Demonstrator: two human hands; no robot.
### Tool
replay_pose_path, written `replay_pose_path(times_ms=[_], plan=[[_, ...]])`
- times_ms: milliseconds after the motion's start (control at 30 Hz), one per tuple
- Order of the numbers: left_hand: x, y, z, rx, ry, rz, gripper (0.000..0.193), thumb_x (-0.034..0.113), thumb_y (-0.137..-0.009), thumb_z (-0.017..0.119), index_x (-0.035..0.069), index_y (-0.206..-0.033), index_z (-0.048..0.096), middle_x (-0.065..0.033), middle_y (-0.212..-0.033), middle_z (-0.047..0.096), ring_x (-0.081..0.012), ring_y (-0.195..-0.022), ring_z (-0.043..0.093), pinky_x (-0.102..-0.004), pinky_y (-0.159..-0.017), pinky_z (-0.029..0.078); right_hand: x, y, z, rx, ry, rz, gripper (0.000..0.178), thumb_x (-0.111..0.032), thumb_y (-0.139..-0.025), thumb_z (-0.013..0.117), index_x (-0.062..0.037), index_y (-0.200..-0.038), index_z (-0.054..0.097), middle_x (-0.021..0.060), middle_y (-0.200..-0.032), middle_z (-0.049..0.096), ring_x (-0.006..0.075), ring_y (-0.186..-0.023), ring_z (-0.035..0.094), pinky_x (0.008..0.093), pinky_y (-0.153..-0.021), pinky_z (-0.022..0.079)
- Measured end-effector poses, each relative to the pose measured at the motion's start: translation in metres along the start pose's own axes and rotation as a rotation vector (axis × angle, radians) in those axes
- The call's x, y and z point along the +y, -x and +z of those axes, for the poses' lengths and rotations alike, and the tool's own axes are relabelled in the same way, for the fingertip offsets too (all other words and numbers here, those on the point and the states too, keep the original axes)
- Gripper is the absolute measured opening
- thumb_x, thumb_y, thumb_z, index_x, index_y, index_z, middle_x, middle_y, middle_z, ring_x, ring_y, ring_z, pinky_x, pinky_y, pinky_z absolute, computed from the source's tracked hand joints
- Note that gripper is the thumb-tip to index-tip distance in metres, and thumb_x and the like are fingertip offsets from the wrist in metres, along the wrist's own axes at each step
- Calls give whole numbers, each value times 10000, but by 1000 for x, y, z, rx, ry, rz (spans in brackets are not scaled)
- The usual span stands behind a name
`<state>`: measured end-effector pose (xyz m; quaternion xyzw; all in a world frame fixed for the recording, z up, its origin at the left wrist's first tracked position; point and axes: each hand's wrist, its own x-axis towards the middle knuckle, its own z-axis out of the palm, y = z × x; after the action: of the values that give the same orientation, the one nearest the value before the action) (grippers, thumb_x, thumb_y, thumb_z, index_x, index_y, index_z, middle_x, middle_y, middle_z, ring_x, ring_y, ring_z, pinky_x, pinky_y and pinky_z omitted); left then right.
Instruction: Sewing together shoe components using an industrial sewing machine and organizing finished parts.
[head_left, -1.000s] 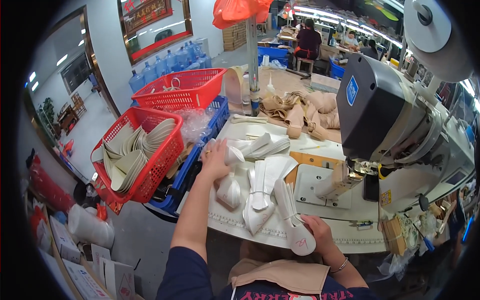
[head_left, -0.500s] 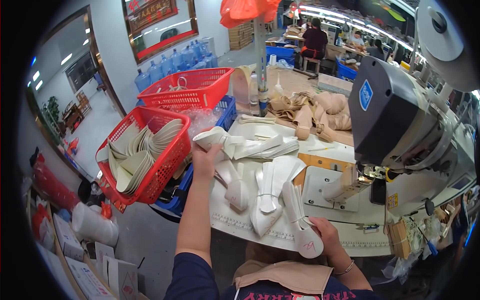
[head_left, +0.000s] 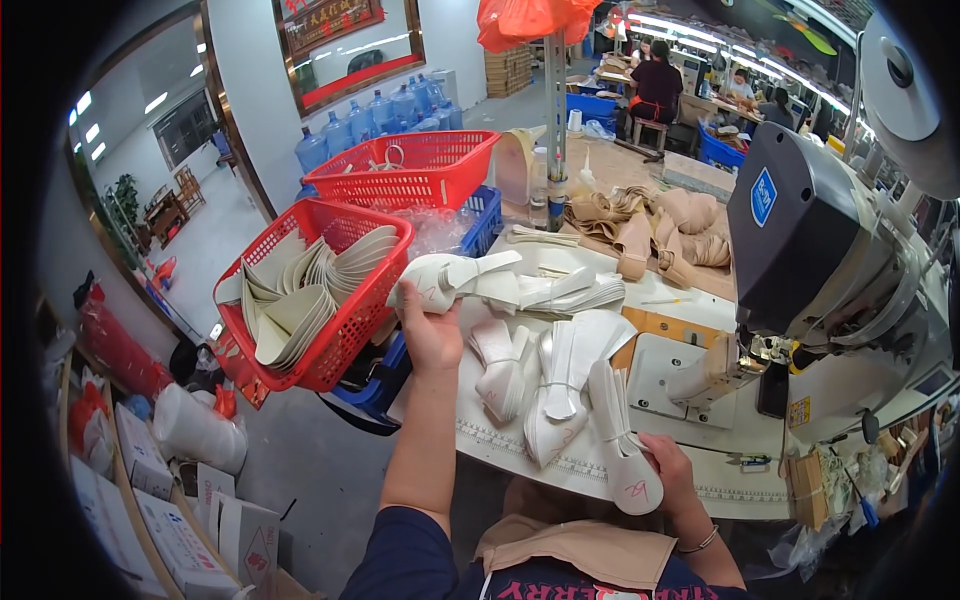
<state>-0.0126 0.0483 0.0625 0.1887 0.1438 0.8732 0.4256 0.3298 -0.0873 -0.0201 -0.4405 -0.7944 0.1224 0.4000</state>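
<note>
My left hand [head_left: 431, 335] is closed around the wide rounded end of a tied bundle of white cut pieces [head_left: 440, 279], thumb on its front face. The bundle's narrow end reaches right, over other white pieces on the table. At the table's front edge my right hand [head_left: 672, 470] grips the side of another tied white bundle [head_left: 634, 487]; its rounded end carries a red mark and overhangs the edge. Between my hands lie two more white bundles, one on the left [head_left: 499, 385] and one in the middle [head_left: 556, 405]. A stack of white strips [head_left: 572, 290] lies behind them.
A red basket [head_left: 392, 290] of cream pieces stands left of the table, with another red basket [head_left: 440, 188] behind it. A sewing machine [head_left: 790, 220] looms at right. Beige pieces [head_left: 672, 225] are heaped at the back. Several people sit far off.
My left hand has turned, bringing its thumb into view, and has tilted and shifted its bundle a little left toward the basket. My right hand keeps its grip. The whole view has swung slightly left.
</note>
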Motion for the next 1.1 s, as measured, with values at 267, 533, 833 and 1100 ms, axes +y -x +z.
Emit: replay_pose_path(times_ms=[267,533,833,1100], plan=[[-13,20,7,85,218,-4,432,294,-825,544,38,-1165,466,-119,-1182,505,-292,-1127,466,-494,-964,360,-3,-1,-2,-3,-20,34,310,13,-743,594,-27,-1049,560,158,-876,597,314,-748,595,362,-633,494],[-60,49,-27,-95,-460,-299,378,33,-806,605,18,-1157,464,-57,-1100,550,-188,-995,543,-304,-900,426,-2,-2,-2,-5,-4,24,321,8,-748,593,-33,-1065,559,154,-888,599,308,-762,598,355,-645,494],[-17,131,-26,-772,-1723,251,416,250,-691,720,-24,-969,575,-208,-1172,479,-435,-1192,351,-495,-980,298,-1,-1,1,7,-5,-1,336,37,-727,591,-20,-1057,560,153,-864,594,295,-737,593,338,-629,491],[-13,216,-35,-814,-1553,196,513,202,-698,715,35,-1145,530,-238,-1288,372,-465,-1209,320,-481,-983,320,-5,0,2,-13,-4,13,322,39,-726,581,-8,-1044,558,164,-859,593,306,-736,595,350,-627,490]])
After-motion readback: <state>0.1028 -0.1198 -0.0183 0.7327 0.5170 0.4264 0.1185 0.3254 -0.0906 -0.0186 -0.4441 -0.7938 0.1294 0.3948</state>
